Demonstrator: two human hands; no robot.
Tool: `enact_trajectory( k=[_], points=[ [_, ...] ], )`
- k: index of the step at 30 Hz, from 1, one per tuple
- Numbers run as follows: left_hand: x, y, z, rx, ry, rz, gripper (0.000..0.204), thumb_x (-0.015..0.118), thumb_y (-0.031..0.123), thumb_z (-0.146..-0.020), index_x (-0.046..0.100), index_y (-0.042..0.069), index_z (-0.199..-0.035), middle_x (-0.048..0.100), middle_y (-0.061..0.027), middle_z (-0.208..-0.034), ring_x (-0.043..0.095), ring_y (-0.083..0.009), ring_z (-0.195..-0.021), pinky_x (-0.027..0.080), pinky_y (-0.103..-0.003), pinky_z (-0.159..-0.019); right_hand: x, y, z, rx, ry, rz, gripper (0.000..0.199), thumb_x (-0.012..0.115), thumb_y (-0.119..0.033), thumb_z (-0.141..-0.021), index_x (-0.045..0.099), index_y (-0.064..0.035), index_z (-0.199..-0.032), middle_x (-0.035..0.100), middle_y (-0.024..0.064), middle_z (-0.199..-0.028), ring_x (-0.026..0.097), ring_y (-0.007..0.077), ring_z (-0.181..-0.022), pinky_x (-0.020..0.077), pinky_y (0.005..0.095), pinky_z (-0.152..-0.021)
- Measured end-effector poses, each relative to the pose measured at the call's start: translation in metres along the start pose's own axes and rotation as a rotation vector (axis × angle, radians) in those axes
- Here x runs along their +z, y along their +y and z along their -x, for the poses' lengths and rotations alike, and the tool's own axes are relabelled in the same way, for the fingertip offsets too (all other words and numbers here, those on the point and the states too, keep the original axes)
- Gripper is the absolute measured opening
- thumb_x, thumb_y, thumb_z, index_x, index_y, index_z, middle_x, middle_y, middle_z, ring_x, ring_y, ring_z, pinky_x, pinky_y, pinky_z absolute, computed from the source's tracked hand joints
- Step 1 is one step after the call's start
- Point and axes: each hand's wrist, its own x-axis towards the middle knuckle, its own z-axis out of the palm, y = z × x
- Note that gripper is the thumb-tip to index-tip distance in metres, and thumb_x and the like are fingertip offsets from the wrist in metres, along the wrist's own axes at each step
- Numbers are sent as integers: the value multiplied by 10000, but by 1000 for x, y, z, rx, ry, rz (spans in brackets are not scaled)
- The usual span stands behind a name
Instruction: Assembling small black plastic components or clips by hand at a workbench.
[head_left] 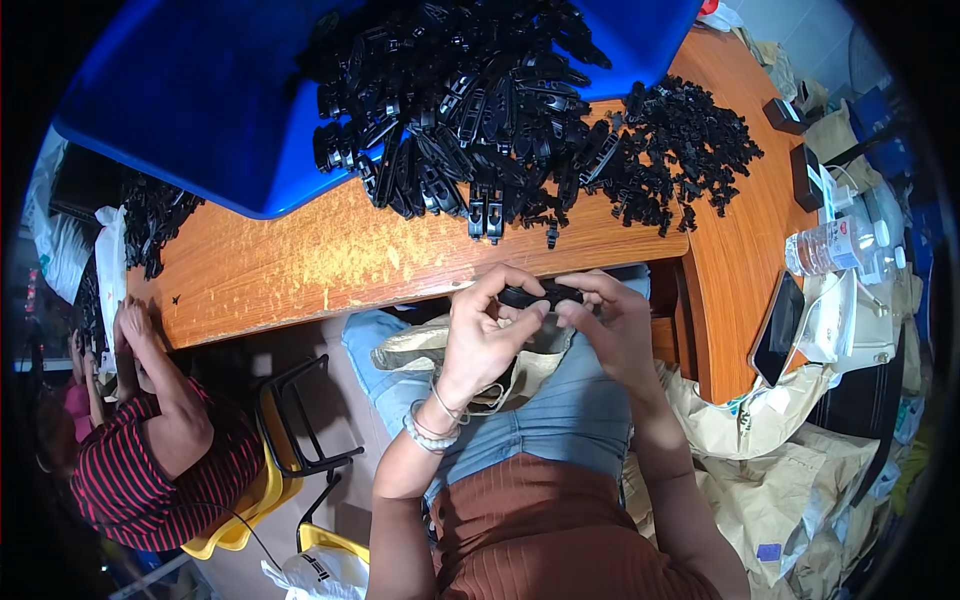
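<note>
Above my lap, just off the table's front edge, my left hand (490, 335) and my right hand (608, 325) hold one black plastic part (520, 297) between them. The left thumb and fingers pinch its left end; the right fingers and thumb close on its right end. A paper bag (410, 350) lies open on my lap below the hands. On the table, straight ahead, spreads a heap of long black plastic parts (485, 130), spilling from a tipped blue bin (200, 130). To its right lies a pile of small black clips (690, 150).
The wooden table (330, 255) turns toward me on the right, where a phone (777, 328) and a clear bottle (830, 248) lie. Large brown paper bags (770, 490) stand at my right. A person in a striped shirt (165, 465) works at left, near a yellow chair (240, 515).
</note>
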Motion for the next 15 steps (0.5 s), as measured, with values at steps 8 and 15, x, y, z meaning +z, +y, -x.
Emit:
enact_trajectory(
  k=[8,15],
  points=[
    [-22,1,-42,408,4,-704,118,599,25,-847,623,-25,-950,640,-105,-790,621,-171,-647,498,-269,-607,-12,28,9,39,-101,7,195,602,6,-825,637,35,-1015,617,102,-840,607,124,-691,470,225,-631],
    [-23,20,-110,665,113,-1318,367,589,-52,-662,606,44,-1016,516,-148,-969,514,-302,-909,458,-371,-760,5,19,-26,-213,131,385,115,596,-36,-830,642,26,-915,623,121,-807,622,173,-647,463,271,-562]
  ],
)
